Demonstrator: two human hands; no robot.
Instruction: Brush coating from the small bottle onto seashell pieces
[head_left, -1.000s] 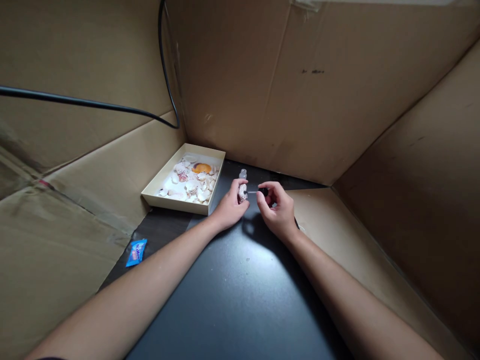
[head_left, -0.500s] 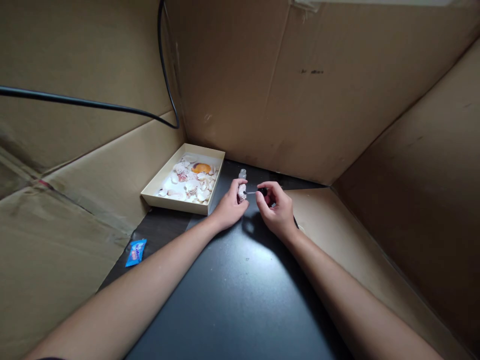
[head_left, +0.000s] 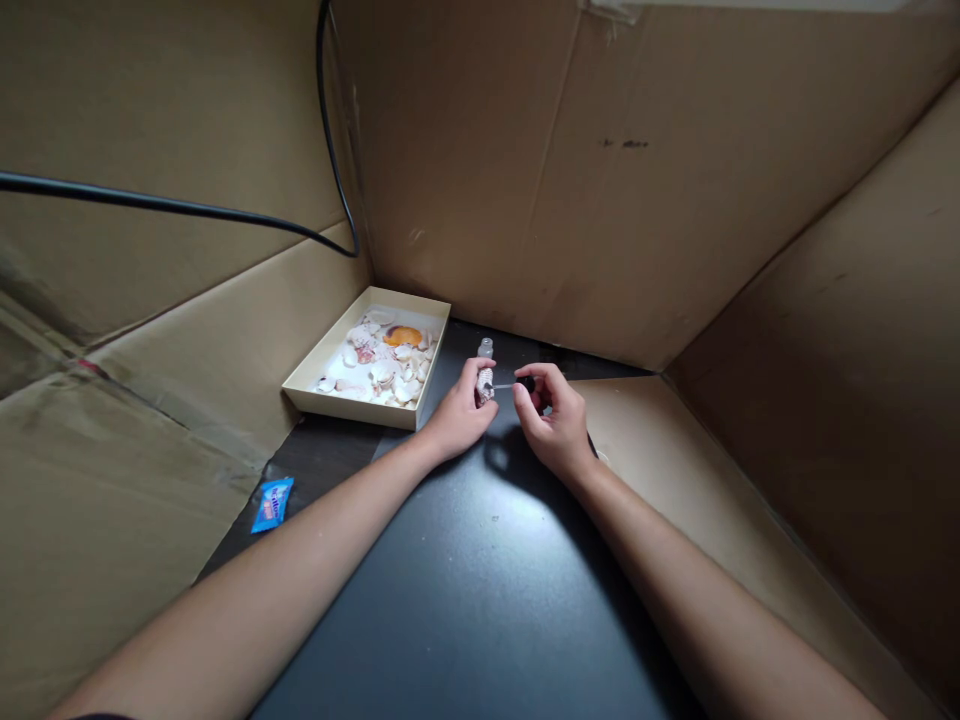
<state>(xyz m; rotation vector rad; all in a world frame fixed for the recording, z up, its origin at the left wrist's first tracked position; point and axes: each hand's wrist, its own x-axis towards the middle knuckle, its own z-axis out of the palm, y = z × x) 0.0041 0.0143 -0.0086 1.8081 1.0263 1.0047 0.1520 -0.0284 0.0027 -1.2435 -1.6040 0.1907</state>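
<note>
Between the thumb and fingers of my left hand is a small whitish, ridged shell. Just past the shell shows the neck of a little clear bottle; its lower part is hidden, and I cannot tell whether my fingers touch it. My right hand pinches the black cap of a small applicator brush. Its thin, pale stem points left, with the dark tip at the shell's side. Both hands are low over the dark table.
A cream tray with several seashells stands at the back left. A blue wrapped packet lies near my left forearm. Cardboard walls surround the table, and a black cable hangs at the upper left.
The brush tip has shifted very slightly on the shell. Both hands keep nearly the same place and grip.
</note>
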